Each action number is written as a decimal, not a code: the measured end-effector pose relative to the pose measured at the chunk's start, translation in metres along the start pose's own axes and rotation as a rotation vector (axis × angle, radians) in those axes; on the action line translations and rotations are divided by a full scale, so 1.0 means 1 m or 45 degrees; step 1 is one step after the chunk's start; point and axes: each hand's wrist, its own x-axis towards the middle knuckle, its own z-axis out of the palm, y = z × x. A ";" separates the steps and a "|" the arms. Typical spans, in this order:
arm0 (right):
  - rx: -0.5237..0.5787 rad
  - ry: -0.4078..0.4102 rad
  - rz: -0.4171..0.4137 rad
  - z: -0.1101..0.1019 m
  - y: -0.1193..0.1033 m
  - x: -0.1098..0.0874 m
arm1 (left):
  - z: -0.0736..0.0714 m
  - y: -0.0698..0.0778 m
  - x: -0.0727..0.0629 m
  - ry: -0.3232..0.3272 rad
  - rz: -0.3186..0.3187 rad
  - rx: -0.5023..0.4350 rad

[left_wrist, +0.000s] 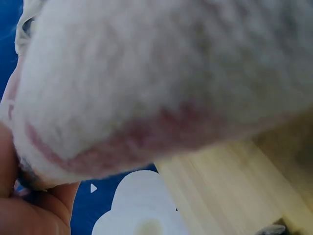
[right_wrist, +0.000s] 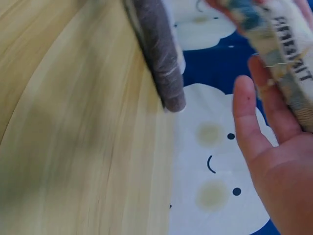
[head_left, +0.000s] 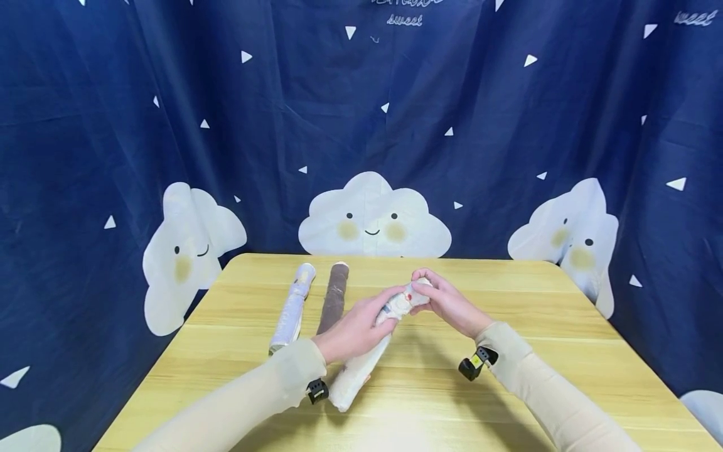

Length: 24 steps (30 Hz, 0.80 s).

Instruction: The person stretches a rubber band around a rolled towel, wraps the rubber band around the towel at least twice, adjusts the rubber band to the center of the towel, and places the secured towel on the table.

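A white, fuzzy rolled towel (head_left: 361,370) with a coloured print is held up at a slant over the table. My left hand (head_left: 357,326) grips it around its upper half. At its far end, my right hand (head_left: 449,304) holds the towel between thumb and fingers. The right wrist view shows lettering on this rolled towel (right_wrist: 293,58) and a thin yellowish band across it, beside two fingers of the right hand (right_wrist: 288,171). Close up in the left wrist view, the white pile of the rolled towel (left_wrist: 122,83) has a reddish patch and hides most of the left hand (left_wrist: 29,215).
Two more rolls lie on the wooden table (head_left: 508,376) to the left: a pale lavender roll (head_left: 294,307) and a dark grey-brown roll (head_left: 334,298). The brown one is partly behind the left hand. A dark blue curtain (head_left: 339,113) with white clouds hangs around the table.
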 end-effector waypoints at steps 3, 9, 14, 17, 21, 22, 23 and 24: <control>-0.056 0.049 -0.023 0.000 0.004 -0.002 | 0.001 -0.001 0.001 0.042 -0.028 -0.048; -0.091 0.086 -0.050 0.000 0.009 -0.004 | -0.003 -0.004 0.002 0.168 -0.117 -0.109; -0.098 0.085 -0.074 0.001 0.011 -0.006 | -0.005 -0.004 0.005 0.272 -0.115 -0.091; -0.133 0.043 -0.053 0.004 0.010 -0.007 | -0.007 -0.003 0.007 0.351 -0.136 -0.109; -0.247 -0.093 0.024 0.011 0.009 -0.009 | -0.010 -0.001 0.009 0.438 -0.167 -0.135; -0.277 -0.128 0.058 0.014 0.009 -0.008 | -0.010 0.000 0.009 0.450 -0.165 -0.142; -0.310 -0.156 0.089 0.016 0.009 -0.008 | -0.011 0.002 0.009 0.458 -0.162 -0.148; -0.346 -0.172 0.123 0.017 0.009 -0.008 | -0.011 0.003 0.009 0.465 -0.153 -0.158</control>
